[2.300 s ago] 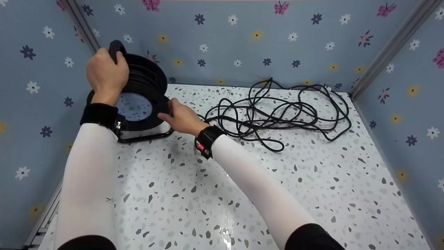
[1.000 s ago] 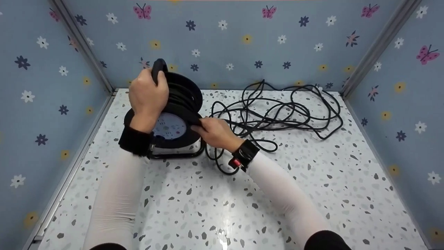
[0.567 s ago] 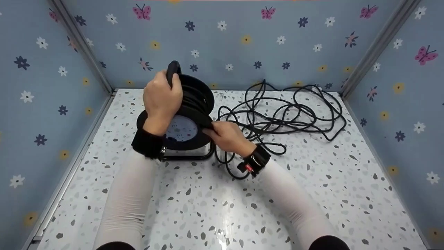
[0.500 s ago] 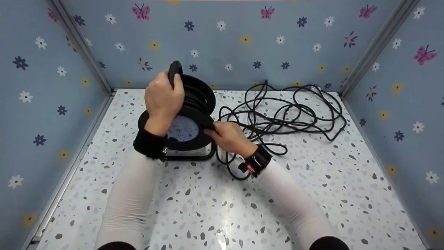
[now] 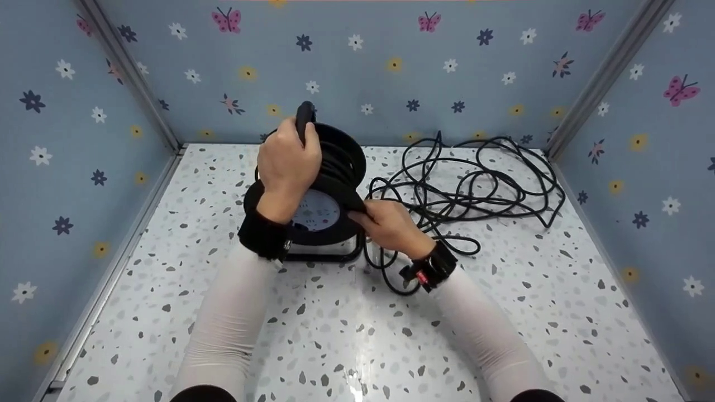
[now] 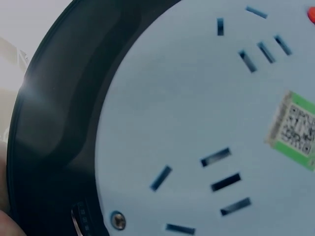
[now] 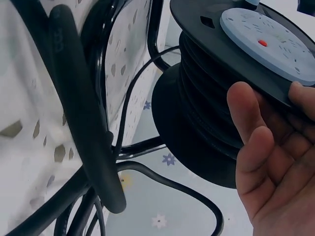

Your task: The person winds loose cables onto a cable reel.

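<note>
A black cable reel stands in the middle of the floor, with dark cable wound between its two flanges. My left hand grips its black top handle. With thumb and fingers, my right hand holds the near flange at its right edge. The right wrist view shows those fingers on the flange's underside, beside the wound cable. A pale round socket panel with slots, a screw and a green-edged code sticker fills most of the left wrist view. The reel's tube foot is lowermost.
Loose black cable lies tangled right of the reel, reaching toward the back right corner. One loop comes forward below the right hand. Flower-patterned walls enclose the speckled floor on three sides.
Both hands and the reel have moved right, out from the left wall toward the middle. The loose cable's near side has shifted slightly right. Both hands keep their hold.
</note>
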The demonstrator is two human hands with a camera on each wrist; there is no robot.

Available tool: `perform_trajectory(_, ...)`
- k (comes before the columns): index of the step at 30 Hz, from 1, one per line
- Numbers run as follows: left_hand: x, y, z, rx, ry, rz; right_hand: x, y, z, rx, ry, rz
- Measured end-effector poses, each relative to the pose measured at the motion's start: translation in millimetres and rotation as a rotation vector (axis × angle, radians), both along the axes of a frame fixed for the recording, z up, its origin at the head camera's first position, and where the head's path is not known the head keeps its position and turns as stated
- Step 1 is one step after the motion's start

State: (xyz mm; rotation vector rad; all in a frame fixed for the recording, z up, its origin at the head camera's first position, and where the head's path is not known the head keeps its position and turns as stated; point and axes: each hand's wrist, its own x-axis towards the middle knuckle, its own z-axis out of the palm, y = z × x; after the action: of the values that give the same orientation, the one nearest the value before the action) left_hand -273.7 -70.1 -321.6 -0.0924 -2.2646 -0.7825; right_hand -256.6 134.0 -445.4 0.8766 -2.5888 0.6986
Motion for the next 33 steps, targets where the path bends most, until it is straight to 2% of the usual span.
perform_trajectory(12, 5.6, 29, 0.2, -0.020, 0.013, 0.015, 4.6, 30, 0.8, 0.025, 0.066, 0.001)
perform_trajectory(18, 6.8, 41, 0.9, -0.017, 0.023, 0.011, 4.2, 43, 0.3, -0.011, 0.063, 0.012)
perform_trajectory(21, 6.0, 43, 0.3, -0.016, 0.029, 0.017, 2.5, 47, -3.7, -0.059, 0.092, 0.030)
perform_trajectory(23, 6.1, 43, -0.3, -0.017, 0.029, 0.022, 1.5, 51, -7.5, -0.091, 0.063, 0.051)
perform_trajectory(25, 6.4, 44, -0.9, -0.018, 0.029, 0.023, 0.6, 56, -12.1, -0.090, -0.017, 0.067)
perform_trajectory(29, 7.3, 45, -1.3, -0.019, 0.031, 0.023, 0.1, 69, -22.4, 0.026, -0.177, 0.055)
perform_trajectory(33, 7.3, 45, -1.5, -0.025, 0.038, 0.025, -1.0, 79, -36.0, 0.133, -0.190, 0.058)
